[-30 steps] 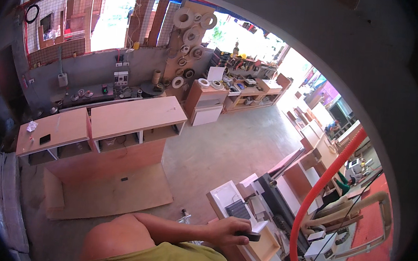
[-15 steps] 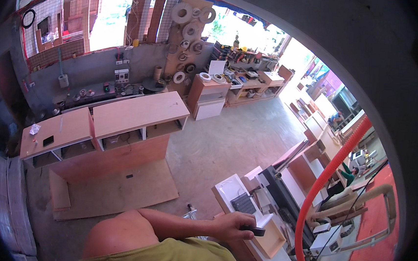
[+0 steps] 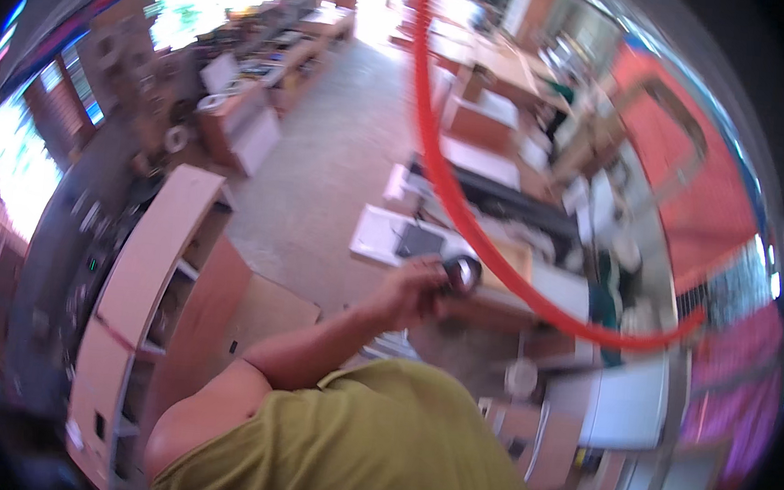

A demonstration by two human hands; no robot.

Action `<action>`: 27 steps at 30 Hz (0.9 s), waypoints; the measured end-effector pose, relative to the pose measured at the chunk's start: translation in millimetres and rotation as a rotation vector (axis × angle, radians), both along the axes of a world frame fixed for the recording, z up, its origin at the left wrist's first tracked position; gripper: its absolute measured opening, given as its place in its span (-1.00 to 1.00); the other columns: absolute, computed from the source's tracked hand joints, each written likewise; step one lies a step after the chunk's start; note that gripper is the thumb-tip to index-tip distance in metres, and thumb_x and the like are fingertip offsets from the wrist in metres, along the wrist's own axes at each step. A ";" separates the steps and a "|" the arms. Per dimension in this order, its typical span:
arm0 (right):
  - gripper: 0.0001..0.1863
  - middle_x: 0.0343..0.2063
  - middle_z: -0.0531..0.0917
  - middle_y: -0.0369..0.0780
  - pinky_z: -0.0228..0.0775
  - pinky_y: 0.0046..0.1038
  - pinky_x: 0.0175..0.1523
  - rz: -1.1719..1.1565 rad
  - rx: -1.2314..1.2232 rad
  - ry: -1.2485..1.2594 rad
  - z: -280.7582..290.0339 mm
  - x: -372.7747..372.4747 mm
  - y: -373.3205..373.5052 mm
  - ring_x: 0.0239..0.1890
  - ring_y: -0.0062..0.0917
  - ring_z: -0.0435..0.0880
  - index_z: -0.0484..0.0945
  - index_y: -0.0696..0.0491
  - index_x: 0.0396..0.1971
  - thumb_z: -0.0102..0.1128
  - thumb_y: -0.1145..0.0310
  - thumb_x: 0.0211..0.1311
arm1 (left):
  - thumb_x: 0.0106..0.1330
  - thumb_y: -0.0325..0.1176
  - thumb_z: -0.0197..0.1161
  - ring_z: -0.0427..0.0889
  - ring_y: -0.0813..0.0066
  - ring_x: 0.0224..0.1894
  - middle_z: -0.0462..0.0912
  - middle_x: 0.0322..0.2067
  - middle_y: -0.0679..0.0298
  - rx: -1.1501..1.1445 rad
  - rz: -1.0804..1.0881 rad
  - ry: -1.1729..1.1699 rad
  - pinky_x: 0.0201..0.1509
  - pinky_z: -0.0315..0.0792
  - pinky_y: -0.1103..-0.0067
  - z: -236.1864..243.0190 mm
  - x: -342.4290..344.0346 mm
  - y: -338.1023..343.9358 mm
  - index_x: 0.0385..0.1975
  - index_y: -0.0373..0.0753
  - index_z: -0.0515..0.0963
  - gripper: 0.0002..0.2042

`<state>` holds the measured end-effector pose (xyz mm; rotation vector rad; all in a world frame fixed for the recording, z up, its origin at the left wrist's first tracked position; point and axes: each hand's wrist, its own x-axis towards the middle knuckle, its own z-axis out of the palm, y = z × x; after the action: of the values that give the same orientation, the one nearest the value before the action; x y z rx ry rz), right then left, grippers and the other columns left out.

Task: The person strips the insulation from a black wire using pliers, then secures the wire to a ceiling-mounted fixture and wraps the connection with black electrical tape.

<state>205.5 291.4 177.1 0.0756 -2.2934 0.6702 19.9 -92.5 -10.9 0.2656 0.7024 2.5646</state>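
Observation:
My left arm reaches out from the lower left, and my left hand (image 3: 410,291) is closed around a small black round object (image 3: 462,274) with a bright, shiny face. Its exact kind is blurred. Just beyond the hand lies a white-topped bench (image 3: 370,232) with a dark keyboard (image 3: 420,241) on it. A shallow wooden tray (image 3: 513,257) sits on the bench, partly covered by the red hose (image 3: 443,185) hanging in front. My right hand is outside the picture.
A long open-sided cabinet (image 3: 147,258) stands to the left, with a plywood panel (image 3: 278,312) on the floor beside it. Tool-laden benches (image 3: 287,62) line the far wall. Pale panels (image 3: 624,401) and pinkish boards (image 3: 556,447) are at the lower right.
My view has swung to the right, so the cabinet and benches have shifted left. The black object has turned and shows its shiny face; my left hand still grips it.

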 end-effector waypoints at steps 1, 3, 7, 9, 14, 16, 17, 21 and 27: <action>-0.86 -0.28 0.58 -0.21 0.41 -0.35 -0.08 -0.064 0.015 0.006 3.5 26.5 6.3 -0.21 -0.44 0.56 0.50 0.12 -0.19 0.12 0.41 0.30 | 0.43 -0.28 0.18 0.68 0.46 -0.48 0.70 -0.21 0.19 0.013 -0.013 -0.030 -0.39 0.63 0.55 -2.5 -4.9 3.0 -0.07 -0.29 0.54 -0.77; -0.85 -0.27 0.58 -0.22 0.42 -0.35 -0.06 -0.194 0.038 0.024 12.2 73.7 14.6 -0.19 -0.44 0.56 0.51 0.12 -0.18 0.13 0.42 0.30 | 0.46 -0.20 0.11 0.62 0.45 -0.50 0.70 -0.22 0.23 0.150 -0.179 -0.201 -0.35 0.58 0.55 3.3 -17.0 9.7 -0.07 -0.25 0.56 -0.74; -0.83 -0.24 0.58 -0.23 0.42 -0.36 -0.02 -0.507 -0.036 0.025 -6.2 146.3 26.2 -0.16 -0.45 0.56 0.51 0.12 -0.15 0.14 0.45 0.28 | 0.40 -0.18 0.11 0.46 0.53 -0.54 0.72 -0.24 0.30 0.189 -0.356 -0.295 -0.31 0.42 0.50 1.2 -35.0 40.9 0.00 -0.21 0.60 -0.68; -0.82 -0.23 0.58 -0.23 0.43 -0.36 0.00 -0.645 -0.153 -0.001 -41.0 155.1 36.5 -0.15 -0.45 0.56 0.51 0.12 -0.14 0.14 0.46 0.27 | 0.39 -0.16 0.13 0.51 0.55 -0.52 0.75 -0.16 0.29 0.234 -0.489 -0.254 -0.25 0.43 0.51 -4.7 -40.1 52.4 0.10 -0.20 0.60 -0.62; -0.78 -0.20 0.58 -0.25 0.43 -0.37 0.05 -0.663 -0.779 -0.137 -228.9 82.0 18.3 -0.11 -0.46 0.56 0.51 0.12 -0.10 0.16 0.50 0.26 | 0.41 -0.15 0.14 0.43 0.58 -0.56 0.73 -0.19 0.31 -0.063 -0.613 -0.326 -0.28 0.38 0.52 -11.1 -30.5 99.5 -0.03 -0.20 0.61 -0.69; -0.77 -0.19 0.58 -0.25 0.44 -0.37 0.07 -0.387 -1.109 -0.125 -282.4 17.1 -33.5 -0.10 -0.47 0.56 0.51 0.12 -0.09 0.16 0.51 0.25 | 0.42 -0.13 0.14 0.41 0.58 -0.55 0.73 -0.19 0.31 -0.146 -0.715 -0.329 -0.28 0.37 0.51 -19.9 -20.8 109.4 -0.05 -0.19 0.61 -0.70; -0.67 -0.29 0.57 -0.28 0.45 -0.51 -0.28 -0.132 -1.276 0.037 -284.4 -0.7 -58.1 -0.36 -0.61 0.54 0.46 0.10 0.04 0.18 0.46 0.29 | 0.47 -0.11 0.12 0.41 0.58 -0.54 0.72 -0.20 0.32 -0.182 -0.781 -0.327 -0.29 0.35 0.50 -24.4 -18.0 116.1 -0.02 -0.19 0.60 -0.69; -0.52 -0.08 0.59 -0.22 0.49 -0.41 -0.01 0.038 -0.627 0.053 -219.3 -25.1 -96.8 -0.01 -0.45 0.57 0.46 0.06 0.20 0.24 0.49 0.26 | 0.53 -0.11 0.06 0.43 0.59 -0.53 0.73 -0.21 0.32 -0.246 -0.854 -0.386 -0.30 0.35 0.51 -17.8 -6.5 127.9 0.00 -0.17 0.59 -0.69; -0.46 -0.04 0.56 -0.06 0.43 -0.20 0.13 0.103 -0.373 0.090 -243.7 -40.2 -93.9 0.03 -0.10 0.55 0.51 0.07 0.07 0.41 0.56 0.01 | 0.54 -0.06 0.05 0.46 0.62 -0.53 0.72 -0.18 0.31 -0.299 -0.938 -0.429 -0.33 0.41 0.53 -34.2 -5.9 138.2 -0.02 -0.15 0.59 -0.68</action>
<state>165.3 197.5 -66.7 0.0465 -2.0539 1.1130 14.0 45.7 -45.1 -0.0598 0.5878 1.5284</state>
